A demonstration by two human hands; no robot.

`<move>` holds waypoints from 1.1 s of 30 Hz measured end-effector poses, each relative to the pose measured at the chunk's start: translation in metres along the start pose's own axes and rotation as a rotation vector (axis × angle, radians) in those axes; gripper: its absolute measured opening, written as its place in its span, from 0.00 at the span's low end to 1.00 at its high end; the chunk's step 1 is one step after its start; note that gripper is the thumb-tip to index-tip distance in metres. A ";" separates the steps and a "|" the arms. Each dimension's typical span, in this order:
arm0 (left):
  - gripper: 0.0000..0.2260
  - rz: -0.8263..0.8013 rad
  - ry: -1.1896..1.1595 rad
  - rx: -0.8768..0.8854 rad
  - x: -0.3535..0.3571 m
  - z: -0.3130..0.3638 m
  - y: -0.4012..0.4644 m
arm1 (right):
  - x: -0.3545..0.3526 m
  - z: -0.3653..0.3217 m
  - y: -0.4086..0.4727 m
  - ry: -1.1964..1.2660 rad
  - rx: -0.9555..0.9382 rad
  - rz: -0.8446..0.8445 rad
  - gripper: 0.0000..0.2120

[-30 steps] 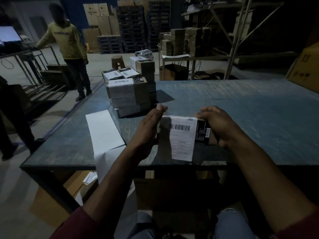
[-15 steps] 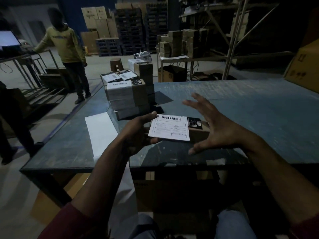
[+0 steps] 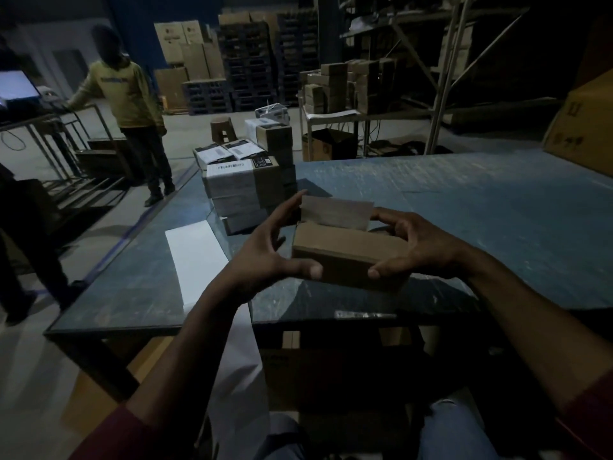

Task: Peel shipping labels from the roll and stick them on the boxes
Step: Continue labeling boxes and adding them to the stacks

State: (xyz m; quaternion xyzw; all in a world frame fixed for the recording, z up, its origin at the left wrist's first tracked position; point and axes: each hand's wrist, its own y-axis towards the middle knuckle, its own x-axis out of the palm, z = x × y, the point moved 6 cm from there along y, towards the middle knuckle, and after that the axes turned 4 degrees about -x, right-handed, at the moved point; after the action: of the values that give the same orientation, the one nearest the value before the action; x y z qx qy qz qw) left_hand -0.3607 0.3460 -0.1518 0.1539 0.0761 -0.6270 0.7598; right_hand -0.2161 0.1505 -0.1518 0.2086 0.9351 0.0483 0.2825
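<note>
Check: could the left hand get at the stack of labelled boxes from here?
Probably yes: the stack of labelled boxes stands just beyond the left hand with nothing between, though that hand grips the box.

1. One head-worn wide-angle camera is looking forward and down over the near edge of the surface (image 3: 497, 227).
2. It is sitting close above that edge, with both forearms reaching in from below.
3. Beyond the surface's far edge, it is taking in warehouse floor and shelving.

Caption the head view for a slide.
Both hands, left and right, hold a cardboard box above the table.
</note>
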 end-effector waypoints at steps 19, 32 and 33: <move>0.19 0.141 0.175 0.320 0.003 0.024 -0.008 | 0.016 -0.036 -0.010 -0.304 -0.332 0.022 0.42; 0.15 0.136 -0.037 0.314 0.002 0.009 -0.016 | 0.012 -0.024 -0.028 -0.175 -0.519 0.299 0.27; 0.15 0.133 -0.039 0.324 0.003 0.008 -0.015 | 0.012 -0.025 -0.028 -0.213 -0.509 0.292 0.31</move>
State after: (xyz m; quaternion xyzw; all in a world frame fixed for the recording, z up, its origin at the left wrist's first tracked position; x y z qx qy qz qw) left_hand -0.3757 0.3381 -0.1473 0.2671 -0.0511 -0.5822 0.7663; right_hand -0.2487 0.1308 -0.1426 0.2671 0.8183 0.2986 0.4122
